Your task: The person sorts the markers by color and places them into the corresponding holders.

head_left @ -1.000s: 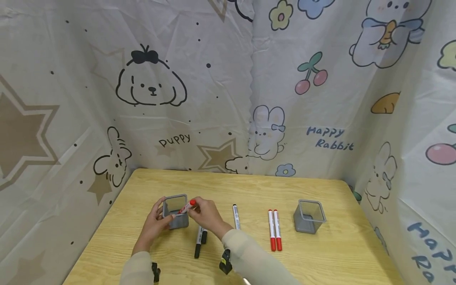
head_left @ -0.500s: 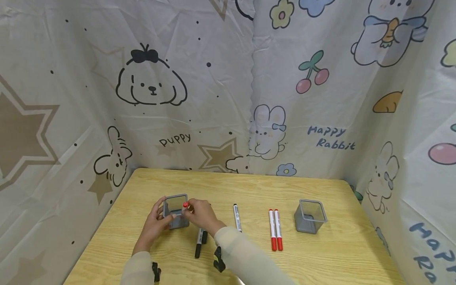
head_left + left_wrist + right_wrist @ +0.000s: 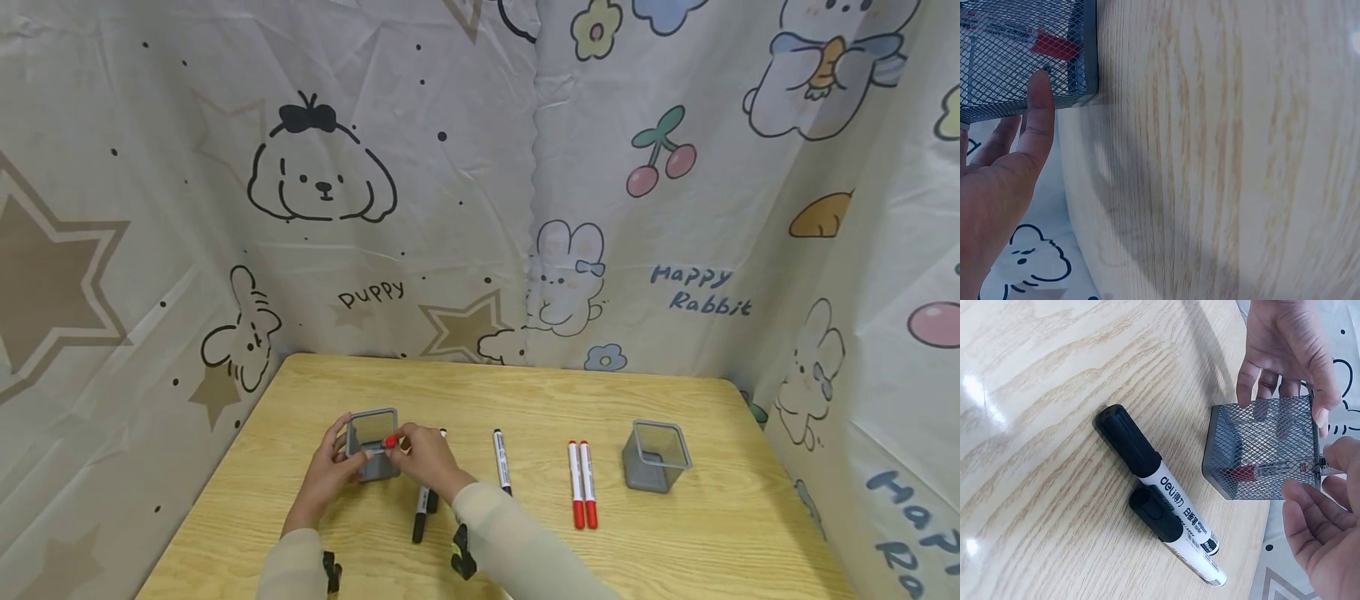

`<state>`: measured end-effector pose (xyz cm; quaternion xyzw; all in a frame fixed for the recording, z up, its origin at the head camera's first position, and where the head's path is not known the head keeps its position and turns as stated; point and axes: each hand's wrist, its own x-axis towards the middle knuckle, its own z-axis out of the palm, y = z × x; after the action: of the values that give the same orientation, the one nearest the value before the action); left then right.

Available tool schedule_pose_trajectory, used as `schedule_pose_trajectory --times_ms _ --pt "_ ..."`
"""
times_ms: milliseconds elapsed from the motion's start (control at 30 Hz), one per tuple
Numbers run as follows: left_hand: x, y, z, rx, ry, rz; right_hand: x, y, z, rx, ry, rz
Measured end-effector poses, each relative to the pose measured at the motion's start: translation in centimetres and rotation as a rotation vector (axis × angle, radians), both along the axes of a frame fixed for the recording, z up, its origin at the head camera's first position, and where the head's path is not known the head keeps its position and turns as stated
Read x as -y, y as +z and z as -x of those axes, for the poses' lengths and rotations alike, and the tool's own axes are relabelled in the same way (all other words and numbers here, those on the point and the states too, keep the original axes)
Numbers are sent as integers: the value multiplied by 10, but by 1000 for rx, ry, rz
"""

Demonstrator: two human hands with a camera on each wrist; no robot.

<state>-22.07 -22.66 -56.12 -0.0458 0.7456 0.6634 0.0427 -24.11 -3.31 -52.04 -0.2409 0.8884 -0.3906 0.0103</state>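
Observation:
My left hand [image 3: 324, 477] grips a grey mesh pen holder [image 3: 372, 427] at the left of the table, thumb at its rim and fingers along the side. A red marker [image 3: 1272, 469] stands inside against the mesh, its red cap near the bottom. At the rim, my right hand [image 3: 433, 460] pinches the upper end of this marker, where a red tip [image 3: 391, 442] shows. The right wrist view shows two black whiteboard markers [image 3: 1129, 440] lying on the table near the holder.
Another black marker [image 3: 502, 460] lies mid-table. Two red markers [image 3: 576, 483] lie side by side further right. A second mesh pen holder [image 3: 654, 458] stands on the right. A printed curtain [image 3: 465, 167] hangs behind the wooden table [image 3: 697, 533].
The red marker has gone from slanting over the holder to upright and then lower inside it. My right hand has moved slightly left and down with it. My left hand keeps its hold.

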Motion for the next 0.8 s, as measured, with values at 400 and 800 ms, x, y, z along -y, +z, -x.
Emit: schedule_pose_trajectory --times_ms 400,800 --pt "0 -3 1 -18 1 3 -6 16 -9 -18 -28 -209" --pt "1 -4 1 -27 -8 -4 -29 35 -17 74 21 -379"
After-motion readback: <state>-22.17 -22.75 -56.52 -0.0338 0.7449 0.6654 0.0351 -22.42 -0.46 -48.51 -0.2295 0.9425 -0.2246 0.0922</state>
